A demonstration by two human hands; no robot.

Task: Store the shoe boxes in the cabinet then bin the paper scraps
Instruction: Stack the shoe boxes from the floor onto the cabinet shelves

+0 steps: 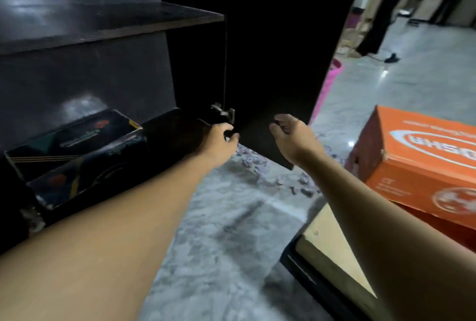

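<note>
The dark cabinet stands open, its door swung out to the right. Two black shoe boxes lie on its bottom shelf, with another black box beside them. My left hand is at that box's right end, under the lower hinge. Its fingers are curled, and the dark hides whether they hold anything. In front of the door's lower part, my right hand hangs loosely curled and holds nothing. An orange shoe box sits at the right. Paper scraps litter the floor below the door.
The orange box rests on a second orange box, on a low pale-topped unit. A pink bin shows behind the door's edge. A person's legs stand on the grey floor at the far right.
</note>
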